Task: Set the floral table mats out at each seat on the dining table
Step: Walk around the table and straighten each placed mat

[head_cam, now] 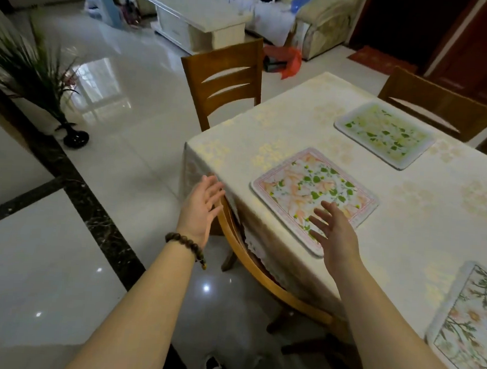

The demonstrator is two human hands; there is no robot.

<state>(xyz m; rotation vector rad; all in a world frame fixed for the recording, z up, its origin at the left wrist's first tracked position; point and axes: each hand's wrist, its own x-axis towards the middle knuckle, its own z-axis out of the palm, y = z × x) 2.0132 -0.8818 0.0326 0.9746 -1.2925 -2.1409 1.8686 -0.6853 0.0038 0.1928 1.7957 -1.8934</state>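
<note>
right hand (335,232), fingers spread, over pink mat (313,188) lying lengthwise along the table edge (232,169).

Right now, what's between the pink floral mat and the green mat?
Only bare tablecloth separates the pink floral mat and the green mat, seen in the head view.

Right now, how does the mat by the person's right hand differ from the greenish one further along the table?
The pink mat has peach flowers and a pink border; the green mat is yellow-green with a pale rim. The pink mat lies near the table's corner with the right hand over its edge; the green mat lies farther off, by the far chair, with no hand near. Both are rounded rectangles with green leaves, flat on the tablecloth.
</note>
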